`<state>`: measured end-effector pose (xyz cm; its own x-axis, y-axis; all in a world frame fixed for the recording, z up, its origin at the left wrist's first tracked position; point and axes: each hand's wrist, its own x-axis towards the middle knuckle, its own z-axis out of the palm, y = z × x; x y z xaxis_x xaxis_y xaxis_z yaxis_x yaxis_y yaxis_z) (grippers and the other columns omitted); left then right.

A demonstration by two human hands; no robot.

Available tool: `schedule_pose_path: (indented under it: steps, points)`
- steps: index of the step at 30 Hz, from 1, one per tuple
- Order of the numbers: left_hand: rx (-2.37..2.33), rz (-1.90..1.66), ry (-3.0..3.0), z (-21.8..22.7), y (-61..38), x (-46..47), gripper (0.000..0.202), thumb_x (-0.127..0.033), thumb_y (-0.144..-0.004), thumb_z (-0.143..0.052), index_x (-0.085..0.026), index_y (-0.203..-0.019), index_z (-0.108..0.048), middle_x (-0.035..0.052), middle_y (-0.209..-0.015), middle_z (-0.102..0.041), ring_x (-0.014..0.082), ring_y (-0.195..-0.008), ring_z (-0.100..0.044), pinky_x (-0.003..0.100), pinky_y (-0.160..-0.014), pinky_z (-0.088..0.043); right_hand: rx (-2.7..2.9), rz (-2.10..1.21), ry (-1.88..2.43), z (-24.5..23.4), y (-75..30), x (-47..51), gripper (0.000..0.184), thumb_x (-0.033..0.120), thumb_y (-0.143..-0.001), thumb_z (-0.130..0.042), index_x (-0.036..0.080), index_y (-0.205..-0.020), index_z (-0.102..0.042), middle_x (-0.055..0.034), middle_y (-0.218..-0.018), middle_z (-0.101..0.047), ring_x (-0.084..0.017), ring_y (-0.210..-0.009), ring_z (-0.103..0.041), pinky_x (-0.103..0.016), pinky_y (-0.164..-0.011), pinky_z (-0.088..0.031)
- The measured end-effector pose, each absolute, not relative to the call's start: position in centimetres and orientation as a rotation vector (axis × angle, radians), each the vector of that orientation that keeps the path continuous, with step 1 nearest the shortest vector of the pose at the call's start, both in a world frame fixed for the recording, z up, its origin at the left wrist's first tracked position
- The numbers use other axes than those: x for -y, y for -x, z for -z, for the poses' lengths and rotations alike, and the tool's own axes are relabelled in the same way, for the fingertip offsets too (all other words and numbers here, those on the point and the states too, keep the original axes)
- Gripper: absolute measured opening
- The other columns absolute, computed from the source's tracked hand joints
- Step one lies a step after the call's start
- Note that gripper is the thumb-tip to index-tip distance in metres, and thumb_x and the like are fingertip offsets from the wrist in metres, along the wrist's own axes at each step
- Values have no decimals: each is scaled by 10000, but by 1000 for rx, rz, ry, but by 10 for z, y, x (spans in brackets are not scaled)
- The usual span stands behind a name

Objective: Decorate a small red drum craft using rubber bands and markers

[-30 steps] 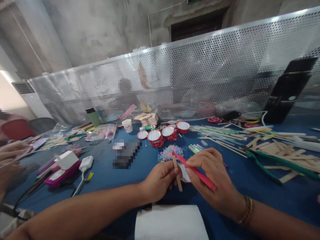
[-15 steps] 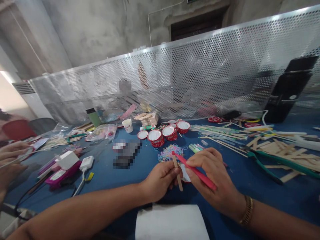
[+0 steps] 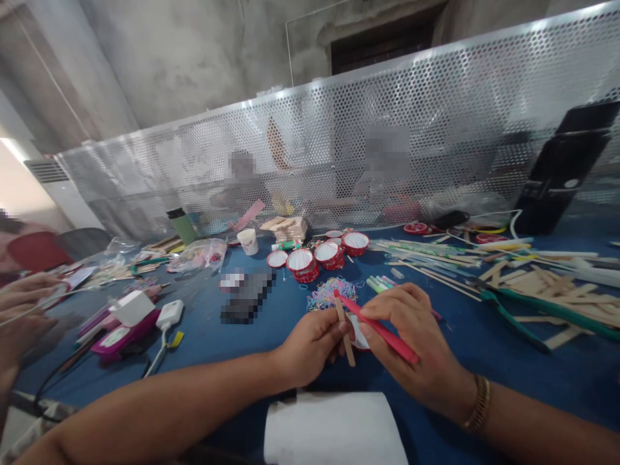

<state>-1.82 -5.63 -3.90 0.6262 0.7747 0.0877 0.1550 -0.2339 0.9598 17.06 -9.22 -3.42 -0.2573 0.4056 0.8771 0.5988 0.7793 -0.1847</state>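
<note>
My left hand (image 3: 310,345) is closed around a flat wooden craft stick (image 3: 349,354), held nearly upright above the table. In my right hand (image 3: 421,352) is a pinkish-red marker (image 3: 394,342), gripped like a pen. Its tip end is at the upper end of the stick; whether it touches cannot be made out. Behind my fingers lies a round white-faced piece (image 3: 360,337) with a red rim, partly hidden. Just beyond my hands is a heap of small coloured rubber bands (image 3: 334,290).
Several small red drums (image 3: 303,266) stand farther back, near a paper cup (image 3: 248,241). Green-handled pliers (image 3: 518,323) and loose sticks (image 3: 566,294) lie right. A white roll (image 3: 334,429) is in front of me. Another person's hands (image 3: 29,303) are at far left, beyond a purple case (image 3: 126,342).
The view has shifted very slightly. Both hands keep almost the same pose, with the marker still at the stick's upper end.
</note>
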Motion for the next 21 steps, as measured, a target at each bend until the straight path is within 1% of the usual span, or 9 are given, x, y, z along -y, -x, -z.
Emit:
schedule_pose_path:
  steps: [3,7,11,16,21]
  points:
    - [-770,-693,-1741,38,18,57,420,-571,-908,-472,-166,-808,-518,-32,-620,-492,71,-494,-421,187,-460,-351,1867,230,761,34,-170,92,152,137,-846,-591,227,-954,-534,-4,-862,-657,-190,-849,-588,-438,-887,-382]
    - [-749,-700,-1746,37,18,57,443,-593,-899,-470,-168,-775,-500,-36,-617,-477,63,-484,-412,184,-458,-351,1885,236,753,35,-170,92,166,125,-844,-590,237,-953,-535,6,-850,-666,-185,-832,-591,-436,-882,-383]
    - [-776,-694,-1760,37,18,57,432,-582,-909,-460,-168,-796,-509,-30,-621,-499,63,-485,-422,179,-455,-355,1870,236,779,37,-172,91,163,152,-843,-596,242,-967,-540,1,-869,-662,-195,-860,-595,-452,-908,-381]
    - [-767,-702,-1741,35,17,58,459,-614,-882,-480,-170,-770,-500,-31,-613,-491,61,-478,-413,179,-448,-351,1890,231,765,37,-172,90,134,157,-849,-585,237,-946,-539,5,-858,-662,-191,-847,-594,-439,-882,-380]
    - [-785,-718,-1723,36,16,57,447,-602,-887,-482,-166,-790,-515,-33,-607,-491,62,-477,-418,174,-438,-344,1868,236,789,36,-172,91,141,155,-844,-592,237,-947,-544,6,-865,-661,-194,-854,-594,-438,-893,-378]
